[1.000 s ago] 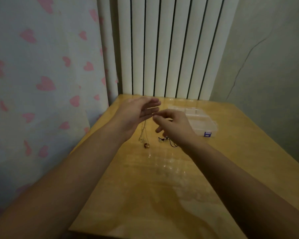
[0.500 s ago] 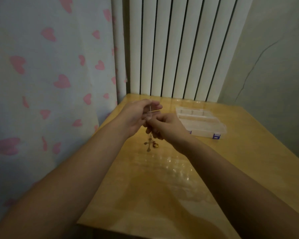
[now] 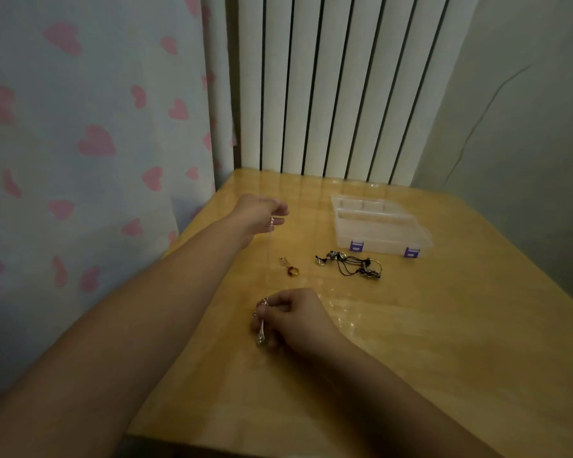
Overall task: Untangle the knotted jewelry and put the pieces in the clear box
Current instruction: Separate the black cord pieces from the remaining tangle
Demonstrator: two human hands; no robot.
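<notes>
My left hand (image 3: 260,214) is raised over the far left of the wooden table (image 3: 411,358) and pinches the top of a thin chain (image 3: 271,241). The chain hangs down to a gold ring with a red stone (image 3: 291,270) lying on the table. My right hand (image 3: 291,317) is nearer to me, low over the table, and grips a small silver pendant piece (image 3: 262,327). A dark knotted cluster of jewelry (image 3: 351,264) lies in front of the clear box (image 3: 377,231), which has purple latches and sits shut at the back.
A white ribbed radiator (image 3: 328,84) stands behind the table. A curtain with pink hearts (image 3: 86,133) hangs along the left edge. A grey wall closes the right side. The table's near edge is at the bottom.
My hands were together over the table's back; now they are apart. The right hand has come toward me with a silver piece, and the left stays raised holding the chain.
</notes>
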